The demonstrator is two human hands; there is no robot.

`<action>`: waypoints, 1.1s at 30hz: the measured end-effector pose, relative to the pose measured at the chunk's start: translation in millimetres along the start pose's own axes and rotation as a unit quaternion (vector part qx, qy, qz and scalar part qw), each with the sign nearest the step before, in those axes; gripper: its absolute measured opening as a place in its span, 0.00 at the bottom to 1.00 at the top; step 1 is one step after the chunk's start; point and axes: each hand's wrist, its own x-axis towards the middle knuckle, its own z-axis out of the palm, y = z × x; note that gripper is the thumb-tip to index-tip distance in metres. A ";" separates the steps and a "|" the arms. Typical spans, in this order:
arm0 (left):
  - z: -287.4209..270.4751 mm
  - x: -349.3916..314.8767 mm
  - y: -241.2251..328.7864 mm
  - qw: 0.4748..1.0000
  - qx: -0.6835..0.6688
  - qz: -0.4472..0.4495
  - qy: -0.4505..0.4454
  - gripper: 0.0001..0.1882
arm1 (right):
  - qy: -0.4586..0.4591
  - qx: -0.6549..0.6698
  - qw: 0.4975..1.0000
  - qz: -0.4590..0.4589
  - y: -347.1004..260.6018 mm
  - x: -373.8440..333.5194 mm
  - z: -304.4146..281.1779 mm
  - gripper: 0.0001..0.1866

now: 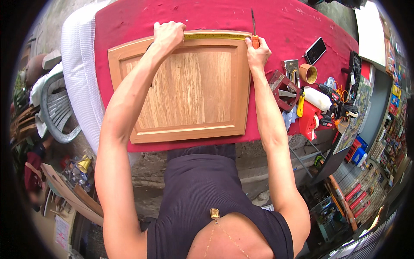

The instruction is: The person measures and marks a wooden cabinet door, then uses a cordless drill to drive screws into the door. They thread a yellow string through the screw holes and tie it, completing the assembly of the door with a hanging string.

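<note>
Head view: a framed wooden panel [185, 86] lies flat on the red-covered worktop [207, 15], a yellow tape measure [217, 36] stretched along its upper edge.
From the panel's middle, the left hand [169, 36] is at twelve o'clock, closed over the tape's near end, its grip partly hidden; the right hand [258, 51] is at two o'clock by the top corner, gripping an orange-handled screwdriver [255, 41] whose shaft points to twelve, thumb at the tape's other end. The panel spreads toward six o'clock from the left hand, eight from the right. At three o'clock lies a white bottle [317, 98], contents hidden.
</note>
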 end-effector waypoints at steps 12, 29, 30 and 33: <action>0.3 -0.2 0.7 1.000 -0.014 0.002 0.011 0.04 | -0.076 -0.022 0.990 -0.115 -40.2 -25.7 -21.0 0.15; 1.2 -0.3 -0.6 0.999 -0.026 0.007 0.021 0.07 | -0.320 -0.210 0.907 -0.174 -74.8 -60.2 -34.0 0.17; 2.0 -0.4 -0.9 0.999 -0.025 0.009 0.027 0.08 | -0.320 -0.211 0.907 -0.174 -74.7 -59.9 -33.6 0.17; 0.7 -0.6 0.3 1.000 -0.023 0.005 0.013 0.09 | -0.324 -0.210 0.906 -0.174 -74.1 -57.7 -33.1 0.17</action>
